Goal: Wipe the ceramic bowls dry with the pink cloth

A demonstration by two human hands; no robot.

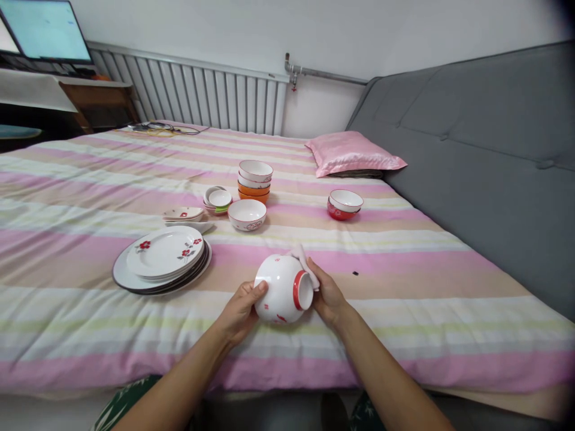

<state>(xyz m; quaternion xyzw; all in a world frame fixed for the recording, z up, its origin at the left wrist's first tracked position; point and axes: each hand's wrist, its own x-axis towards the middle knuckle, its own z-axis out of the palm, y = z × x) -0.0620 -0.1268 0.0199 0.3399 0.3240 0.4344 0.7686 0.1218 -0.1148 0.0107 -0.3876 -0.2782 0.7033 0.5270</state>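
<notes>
A white bowl [276,287] with small red marks and a red foot ring is tipped on its side above the bed's near part. My left hand [242,308] grips its rim, thumb on the outer wall. On the other side my right hand [327,293] is closed on a pale cloth [303,260], which presses against the bowl by its foot. Behind it stands a white bowl [247,215] with a red rim. Farther back rises a stack of white and orange bowls [255,173].
Stacked plates [166,251] with red flowers lie to the left, near small dishes [183,214] and little bowls [219,199]. Two nested bowls [345,202] stand at right. A pink pillow [354,151] leans near the grey headboard [476,131]. Cables [166,128] lie at the far edge.
</notes>
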